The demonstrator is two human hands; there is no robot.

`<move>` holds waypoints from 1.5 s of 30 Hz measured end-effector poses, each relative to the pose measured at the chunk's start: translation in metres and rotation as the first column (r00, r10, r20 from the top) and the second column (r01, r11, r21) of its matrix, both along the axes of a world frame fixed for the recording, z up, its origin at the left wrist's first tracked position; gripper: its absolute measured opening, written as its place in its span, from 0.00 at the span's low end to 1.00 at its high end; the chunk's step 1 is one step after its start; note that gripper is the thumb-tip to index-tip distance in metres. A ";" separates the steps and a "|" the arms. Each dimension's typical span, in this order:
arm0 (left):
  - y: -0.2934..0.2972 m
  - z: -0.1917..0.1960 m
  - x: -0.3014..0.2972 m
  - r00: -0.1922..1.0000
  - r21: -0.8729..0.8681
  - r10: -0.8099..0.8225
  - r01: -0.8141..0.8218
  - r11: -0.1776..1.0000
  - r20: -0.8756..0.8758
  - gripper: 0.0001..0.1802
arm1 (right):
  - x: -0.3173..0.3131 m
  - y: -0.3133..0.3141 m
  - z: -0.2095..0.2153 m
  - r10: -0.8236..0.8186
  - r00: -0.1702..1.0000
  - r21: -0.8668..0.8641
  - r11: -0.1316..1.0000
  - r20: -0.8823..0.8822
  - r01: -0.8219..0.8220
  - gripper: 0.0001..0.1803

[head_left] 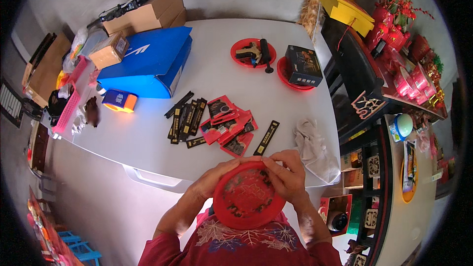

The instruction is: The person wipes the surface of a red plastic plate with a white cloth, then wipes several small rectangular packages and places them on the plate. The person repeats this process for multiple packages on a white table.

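A round red plate (249,194) with a faded floral pattern is tilted up in front of my chest, held at its far rim by both hands. My left hand (215,177) grips the upper left rim, its fingers partly hidden. On the upper right rim, my right hand (287,175) is closed with the thumb side over the plate's face. Just beyond my hands on the table lie several overlapping red packets (227,124). Left of them are several slim black-and-gold packets (186,120); a single slim black packet (266,138) lies to their right.
The white table (148,138) also carries a blue box (143,64), a blue-orange container (119,100), a red plate (240,43) with a black-handled tool, a black box (304,65) on another red plate (288,84), and a crumpled pale cloth (315,148). Dark furniture (362,64) stands right.
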State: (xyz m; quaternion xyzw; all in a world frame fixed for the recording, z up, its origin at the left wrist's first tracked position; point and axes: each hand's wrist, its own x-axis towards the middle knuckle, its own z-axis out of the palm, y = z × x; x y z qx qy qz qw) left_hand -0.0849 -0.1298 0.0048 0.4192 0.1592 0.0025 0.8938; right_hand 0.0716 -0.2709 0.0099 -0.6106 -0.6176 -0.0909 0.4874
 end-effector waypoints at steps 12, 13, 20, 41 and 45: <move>0.018 0.010 -0.061 0.998 0.217 0.053 -0.060 0.974 0.036 0.25 | -0.028 -0.005 0.023 0.042 0.955 -0.309 0.941 -0.295 -0.136 0.11; 0.019 0.009 -0.073 0.994 0.286 0.094 -0.106 0.952 0.056 0.26 | -0.027 -0.005 0.021 0.039 0.950 -0.294 0.946 -0.309 -0.134 0.10; 0.080 -0.002 -0.141 0.517 0.538 0.811 -0.781 0.317 0.273 0.28 | -0.016 -0.012 0.001 -0.165 0.699 -0.085 0.985 -0.696 0.147 0.07; 0.040 -0.009 -0.094 0.860 0.244 0.463 -0.506 0.827 0.215 0.40 | -0.048 0.002 -0.024 -0.131 0.650 -0.151 0.988 -0.748 0.025 0.08; -0.005 -0.010 -0.059 0.907 0.110 0.421 -0.417 0.902 -0.014 0.20 | -0.018 -0.009 -0.025 -0.225 0.924 -0.091 0.974 -0.308 0.206 0.13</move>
